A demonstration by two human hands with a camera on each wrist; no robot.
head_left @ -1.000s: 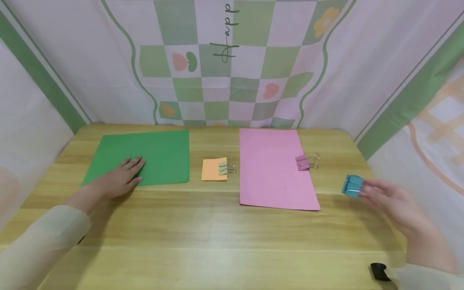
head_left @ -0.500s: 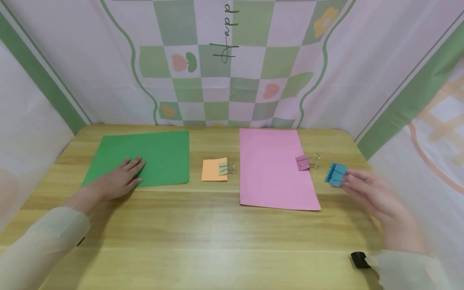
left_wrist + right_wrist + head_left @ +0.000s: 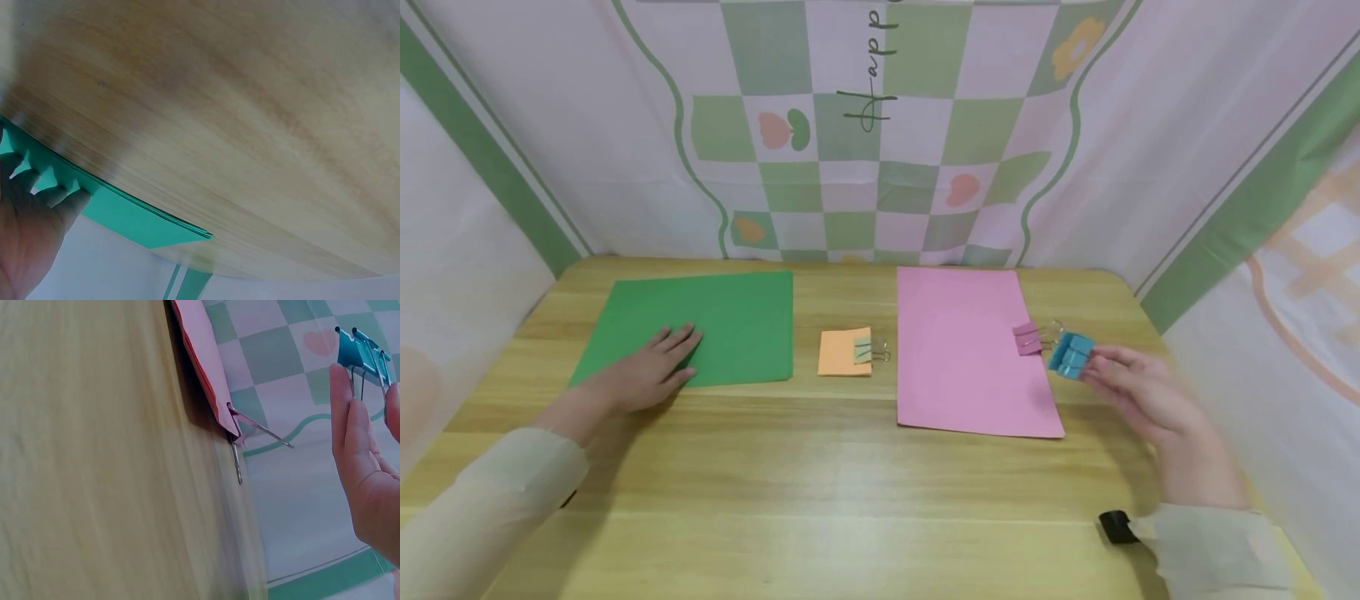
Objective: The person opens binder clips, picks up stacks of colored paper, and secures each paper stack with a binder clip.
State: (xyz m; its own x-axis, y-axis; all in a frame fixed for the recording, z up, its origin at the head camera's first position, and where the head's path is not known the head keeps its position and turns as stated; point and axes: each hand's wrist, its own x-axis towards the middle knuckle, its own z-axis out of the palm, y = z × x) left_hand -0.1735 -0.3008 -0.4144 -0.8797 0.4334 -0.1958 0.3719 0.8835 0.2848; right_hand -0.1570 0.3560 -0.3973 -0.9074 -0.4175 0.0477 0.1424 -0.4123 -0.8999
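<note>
A blue binder clip [image 3: 1072,356] is pinched by its wire handles between the thumb and fingers of my right hand [image 3: 1142,392], raised above the table beside the pink paper stack [image 3: 962,358]. In the right wrist view the blue clip [image 3: 362,356] stands at the fingertips. A pink binder clip [image 3: 1027,339] bites the right edge of the pink stack, its wire handles pointing outward. My left hand [image 3: 651,367] rests flat with spread fingers on the green paper stack [image 3: 737,325]. The left wrist view shows the green sheets' near edge [image 3: 137,212] under those fingers.
Between the two stacks lies a small orange notepad [image 3: 842,352] with a pale green binder clip [image 3: 862,350] on its right edge. A patterned curtain [image 3: 850,167] rises behind the wooden table [image 3: 820,483]. A black object [image 3: 1117,527] sits at the right sleeve.
My right hand has carried the blue binder clip leftward and away from me, toward the pink stack's right edge. The left hand has stayed on the green paper.
</note>
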